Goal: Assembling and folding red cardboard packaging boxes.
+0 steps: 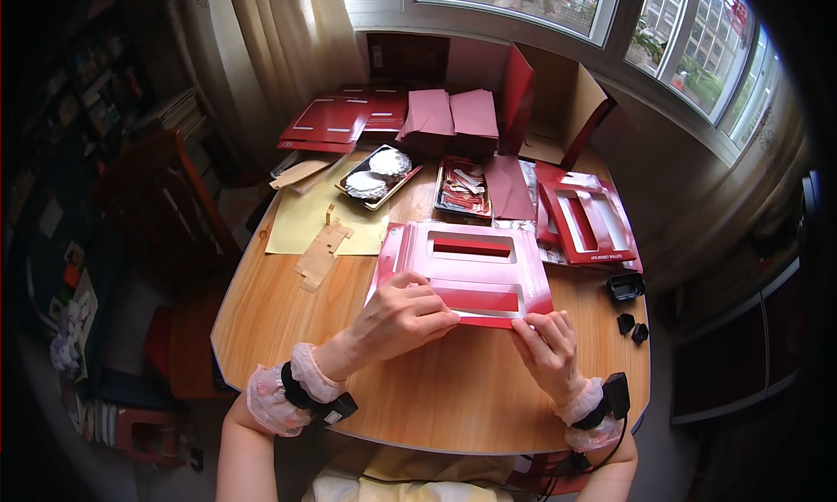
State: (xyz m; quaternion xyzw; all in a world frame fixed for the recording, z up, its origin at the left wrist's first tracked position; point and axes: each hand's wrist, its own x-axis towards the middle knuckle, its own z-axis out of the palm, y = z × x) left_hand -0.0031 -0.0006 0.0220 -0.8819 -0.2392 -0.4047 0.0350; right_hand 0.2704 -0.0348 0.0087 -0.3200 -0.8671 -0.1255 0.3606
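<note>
- The wooden table (pixel 288 315) bore everything, and its far half was crowded; I judged that a long push forward could shift the things there.
- The red and pink card (pixel 475 273), with 2 cut-out windows, was over the middle of the table, in front of the person. Its narrow bars could crease, in my judgement, if the 2 hands pressed unevenly.
- The red framed covers (pixel 567 227) were just beside its right far corner; a turn of the card could catch on them.
- The tray of red strips (pixel 462 213) stood right behind its far edge, so a push could spill the strips.
- The left hand (pixel 401 315) had its fingertips closed on the near edge; if these slid, the edge could bend crookedly.
- The right hand (pixel 547 349) pinched near the right near corner; too strong a squeeze could dent it.
- The 2 small black pieces (pixel 626 324) lay near the table's right edge, where a sleeve or cable could knock them down.
</note>
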